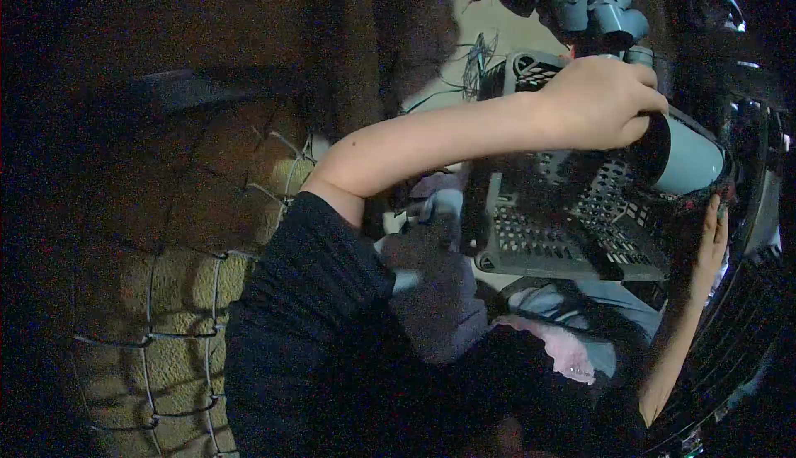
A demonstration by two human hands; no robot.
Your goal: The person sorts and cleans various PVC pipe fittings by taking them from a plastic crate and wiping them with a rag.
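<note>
A light blue-grey cylinder [692, 158] with a dark open end lies tilted at the right. My left hand [609, 101] reaches across from the left, its fingers bent and closed on the dark near end of the cylinder. Below the far end, my right hand [717, 222] holds its fingers up against a dark, reddish patch under the cylinder; what it grips there, if anything, is too dark to make out. Beneath both hands is a dark perforated plastic crate [572, 267].
Several grey-blue pipe pieces [568, 2] are piled at the top. Thin wires [477, 64] lie left of the crate. A wire mesh fence [149, 338] stands at the left. Pink cloth [568, 354] shows near my lap, and dark ribbed material [730, 350] lies at the right.
</note>
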